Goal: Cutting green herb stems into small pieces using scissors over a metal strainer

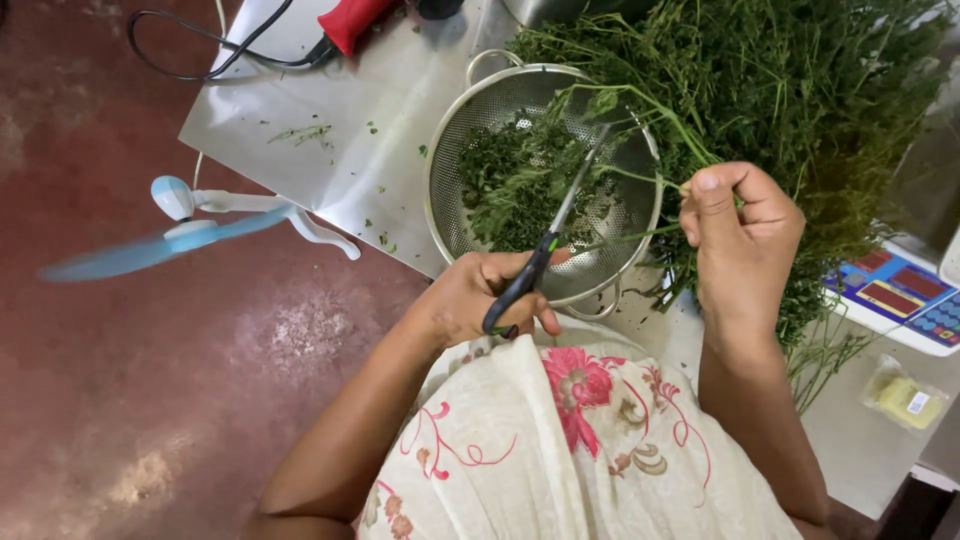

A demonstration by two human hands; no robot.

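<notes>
Garment: a cream cloth with pink and red flowers is lying closest to the lens, just under both wrists.
Left hand: the left hand is curling its fingers closed through the black handles of the scissors.
Scissors: the blades are pointing up and away from those fingers, over the colander, with the tips standing slightly parted beside a green stem.
Right hand: the right hand is pinching its fingers closed on a bunch of green stems, thumb pressing on top.
Stems: they are running from the right fingers leftward across the colander, toward the blades.
Colander: the metal colander is sitting just beyond the left fingers, holding cut green leaves.
Herb pile: a big heap of leafy herbs is lying beyond the right fingers.
Surface: the steel surface is carrying everything.
Further out: a small white and blue fan is standing well left of the left fingers; a scale is sitting right of the right fingers.
</notes>
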